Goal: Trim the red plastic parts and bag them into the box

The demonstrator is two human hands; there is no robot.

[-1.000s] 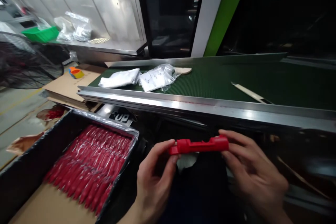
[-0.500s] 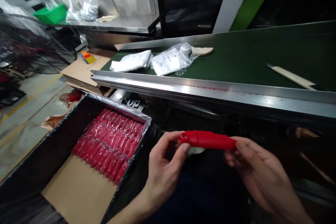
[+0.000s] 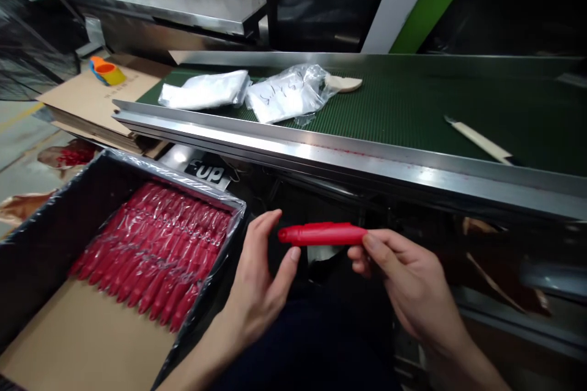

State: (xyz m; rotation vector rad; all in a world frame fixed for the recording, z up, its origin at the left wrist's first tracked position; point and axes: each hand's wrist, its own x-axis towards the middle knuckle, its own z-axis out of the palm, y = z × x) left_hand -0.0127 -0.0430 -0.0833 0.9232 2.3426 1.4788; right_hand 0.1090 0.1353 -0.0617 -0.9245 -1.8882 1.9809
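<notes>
A glossy red plastic piece, shaped like a handle (image 3: 323, 234), is held level in front of me. My right hand (image 3: 403, 269) pinches its right end between thumb and fingers. At its left end, which has a small hole, my left hand (image 3: 263, 272) stands open with thumb and fingers apart. The left thumb tip is close below that end; whether it touches I cannot tell. Left of my hands, a black-lined box (image 3: 183, 180) contains rows of similar red pieces (image 3: 156, 250) under clear plastic, beside a bare cardboard sheet (image 3: 87, 336).
Beyond my hands runs a green conveyor belt (image 3: 394, 110) with a raised metal edge (image 3: 321, 149). On it lie white plastic packets (image 3: 206, 90), a marked bag (image 3: 279, 98) and a pale-handled tool (image 3: 479, 139). Stacked cardboard (image 3: 132, 85) at left carries an orange-and-blue tape roll (image 3: 109, 72).
My left fingers have come away from the left end of the red piece and spread. My right hand still grips the other end. The view has shifted, and things appear further left.
</notes>
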